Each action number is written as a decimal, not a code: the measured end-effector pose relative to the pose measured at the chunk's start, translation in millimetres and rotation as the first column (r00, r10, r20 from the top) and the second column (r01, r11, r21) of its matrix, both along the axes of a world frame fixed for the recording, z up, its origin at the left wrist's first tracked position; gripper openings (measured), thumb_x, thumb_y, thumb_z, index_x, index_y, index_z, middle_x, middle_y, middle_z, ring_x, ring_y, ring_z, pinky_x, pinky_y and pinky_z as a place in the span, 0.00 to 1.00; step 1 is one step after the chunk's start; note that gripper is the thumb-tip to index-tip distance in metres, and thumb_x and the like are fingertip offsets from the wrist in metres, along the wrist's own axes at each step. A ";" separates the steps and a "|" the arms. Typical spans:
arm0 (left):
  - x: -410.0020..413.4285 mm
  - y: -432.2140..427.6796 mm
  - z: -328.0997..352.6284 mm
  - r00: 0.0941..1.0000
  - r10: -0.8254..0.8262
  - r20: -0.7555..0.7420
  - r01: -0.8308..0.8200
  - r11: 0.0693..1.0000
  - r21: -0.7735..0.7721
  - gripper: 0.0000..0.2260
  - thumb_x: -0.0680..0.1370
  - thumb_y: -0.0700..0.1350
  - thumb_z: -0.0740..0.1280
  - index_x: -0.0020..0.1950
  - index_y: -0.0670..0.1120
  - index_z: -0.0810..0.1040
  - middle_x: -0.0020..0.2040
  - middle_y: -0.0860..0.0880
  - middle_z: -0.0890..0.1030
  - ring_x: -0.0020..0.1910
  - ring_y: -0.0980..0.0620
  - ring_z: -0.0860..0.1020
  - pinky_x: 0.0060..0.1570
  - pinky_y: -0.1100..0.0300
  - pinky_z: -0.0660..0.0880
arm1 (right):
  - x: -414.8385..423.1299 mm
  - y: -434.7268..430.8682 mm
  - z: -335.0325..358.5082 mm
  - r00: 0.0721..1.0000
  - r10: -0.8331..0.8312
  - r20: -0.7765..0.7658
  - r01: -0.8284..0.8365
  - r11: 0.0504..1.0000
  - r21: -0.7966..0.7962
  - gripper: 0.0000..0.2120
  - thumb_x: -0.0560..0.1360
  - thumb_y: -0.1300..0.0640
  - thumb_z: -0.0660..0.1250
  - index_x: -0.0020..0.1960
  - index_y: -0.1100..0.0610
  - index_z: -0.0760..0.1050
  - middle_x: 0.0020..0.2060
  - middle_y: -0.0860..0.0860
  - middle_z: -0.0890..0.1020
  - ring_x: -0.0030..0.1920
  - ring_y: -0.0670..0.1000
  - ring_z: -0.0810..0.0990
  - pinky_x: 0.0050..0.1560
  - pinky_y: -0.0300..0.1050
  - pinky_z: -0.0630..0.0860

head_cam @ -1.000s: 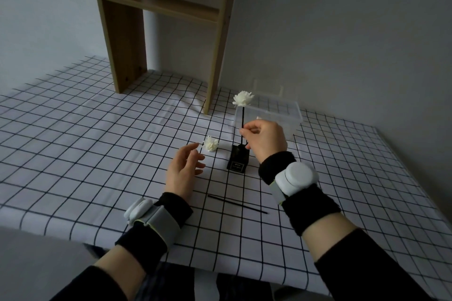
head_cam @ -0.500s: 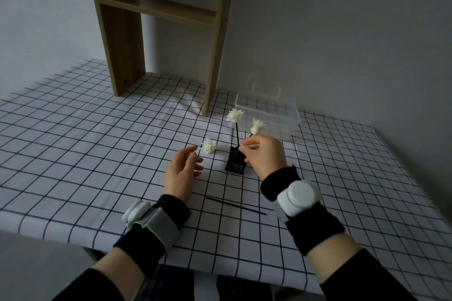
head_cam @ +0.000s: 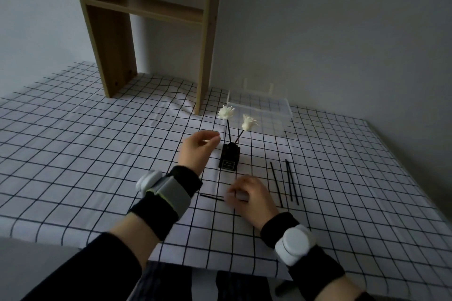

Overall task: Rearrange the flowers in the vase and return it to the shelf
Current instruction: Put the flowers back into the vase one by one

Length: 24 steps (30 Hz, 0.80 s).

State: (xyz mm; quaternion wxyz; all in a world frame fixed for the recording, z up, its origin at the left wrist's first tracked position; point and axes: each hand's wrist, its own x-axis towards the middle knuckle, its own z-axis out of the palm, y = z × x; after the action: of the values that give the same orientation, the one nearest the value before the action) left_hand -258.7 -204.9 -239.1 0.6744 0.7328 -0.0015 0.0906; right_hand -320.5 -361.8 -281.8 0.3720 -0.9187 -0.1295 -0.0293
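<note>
The small black square vase [head_cam: 229,159] stands on the checked tablecloth and holds two white flowers, one upright [head_cam: 225,112] and one leaning right [head_cam: 249,121]. My left hand [head_cam: 197,150] lies just left of the vase, where thumb and fingertips meet around something pale, apparently the loose third flower, which is mostly hidden. My right hand [head_cam: 252,197] hovers in front of the vase with its fingers bent down over a black stick [head_cam: 212,197] lying on the cloth. Those fingers are blurred, so I cannot make out a grip.
Three more black sticks [head_cam: 288,182] lie to the right of the vase. Behind it stands a clear plastic box [head_cam: 281,115], and the wooden shelf unit [head_cam: 156,8] rises at the back left. The table's front edge [head_cam: 73,239] runs close to my forearms.
My right hand has let go of the flower stem in the vase and dropped toward the black stick in front. My left hand has moved forward over the loose flower.
</note>
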 end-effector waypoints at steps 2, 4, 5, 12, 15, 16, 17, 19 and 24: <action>12.4 -6.8 14.6 0.999 -0.031 -0.013 0.031 0.999 0.037 0.05 0.73 0.45 0.68 0.48 0.46 0.80 0.44 0.52 0.80 0.42 0.57 0.77 0.41 0.69 0.71 | -0.7 0.3 -2.8 1.000 0.002 0.000 -0.002 1.000 0.015 0.06 0.67 0.57 0.73 0.42 0.59 0.79 0.45 0.53 0.77 0.50 0.51 0.75 0.52 0.43 0.77; 22.9 -11.8 21.3 0.999 -0.040 -0.036 0.042 0.996 0.080 0.06 0.72 0.45 0.69 0.46 0.44 0.80 0.45 0.49 0.80 0.44 0.54 0.77 0.44 0.65 0.71 | 0.2 0.3 -5.3 0.999 0.006 0.049 -0.004 0.999 -0.045 0.07 0.67 0.55 0.72 0.41 0.58 0.79 0.43 0.51 0.77 0.50 0.50 0.74 0.54 0.47 0.76; 26.6 -13.9 22.0 0.998 -0.032 -0.050 0.037 0.995 0.097 0.07 0.72 0.45 0.70 0.46 0.42 0.80 0.45 0.48 0.80 0.45 0.53 0.77 0.46 0.64 0.71 | 0.1 0.5 -4.8 0.998 0.005 0.058 -0.003 0.999 -0.051 0.07 0.67 0.55 0.72 0.41 0.58 0.79 0.42 0.49 0.76 0.50 0.49 0.74 0.54 0.49 0.75; 31.2 -22.4 8.3 0.998 0.017 -0.062 -0.010 0.994 0.109 0.07 0.71 0.43 0.71 0.43 0.40 0.80 0.41 0.48 0.80 0.41 0.56 0.77 0.40 0.68 0.70 | 0.2 -0.3 -5.5 0.999 -0.008 0.050 0.008 1.000 -0.008 0.07 0.66 0.53 0.72 0.41 0.56 0.79 0.43 0.46 0.74 0.52 0.46 0.72 0.56 0.46 0.74; 27.3 -17.9 1.2 0.997 -0.004 -0.075 0.012 0.994 0.105 0.05 0.71 0.41 0.70 0.44 0.41 0.80 0.40 0.49 0.80 0.38 0.57 0.76 0.40 0.67 0.71 | 0.6 -1.2 -6.3 0.998 -0.002 0.063 0.005 0.999 -0.045 0.06 0.68 0.53 0.72 0.40 0.55 0.79 0.46 0.47 0.75 0.54 0.47 0.72 0.56 0.42 0.72; 26.0 -14.3 -2.4 0.997 -0.007 -0.077 0.015 0.994 0.106 0.05 0.71 0.40 0.70 0.45 0.40 0.80 0.39 0.49 0.79 0.38 0.57 0.76 0.41 0.67 0.72 | 0.4 -1.8 -6.9 0.998 0.003 0.070 0.001 0.999 -0.054 0.06 0.68 0.54 0.71 0.40 0.56 0.79 0.47 0.49 0.76 0.55 0.48 0.72 0.56 0.42 0.72; 25.4 -9.4 -6.3 0.997 0.004 -0.073 0.004 0.994 0.112 0.05 0.71 0.39 0.69 0.46 0.40 0.80 0.40 0.49 0.79 0.39 0.56 0.76 0.40 0.68 0.72 | 0.5 -2.3 -7.4 0.997 0.008 0.074 -0.003 0.998 -0.058 0.06 0.69 0.54 0.71 0.40 0.57 0.78 0.48 0.50 0.76 0.55 0.48 0.72 0.55 0.42 0.72; 25.1 4.2 -14.0 0.996 0.072 -0.044 -0.066 0.989 0.131 0.05 0.73 0.37 0.67 0.47 0.41 0.80 0.42 0.47 0.80 0.41 0.53 0.76 0.40 0.71 0.71 | 0.1 -3.0 -8.0 0.996 0.018 0.088 -0.012 0.998 -0.069 0.07 0.69 0.54 0.70 0.41 0.59 0.79 0.48 0.52 0.77 0.54 0.49 0.72 0.54 0.44 0.72; 34.1 40.1 -30.2 0.971 0.227 0.067 -0.237 0.920 0.311 0.11 0.74 0.36 0.62 0.54 0.44 0.78 0.56 0.44 0.78 0.47 0.50 0.76 0.46 0.61 0.72 | 0.5 -2.1 -7.3 0.986 0.023 0.167 -0.008 0.996 -0.091 0.07 0.71 0.56 0.69 0.42 0.61 0.79 0.45 0.54 0.79 0.50 0.52 0.74 0.49 0.46 0.73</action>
State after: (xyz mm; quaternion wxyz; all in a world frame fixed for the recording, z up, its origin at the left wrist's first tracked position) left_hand -224.6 -164.8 -269.3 0.5322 0.8252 0.0607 0.1793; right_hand -320.0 -363.9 -289.1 0.3181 -0.9278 -0.1685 -0.0980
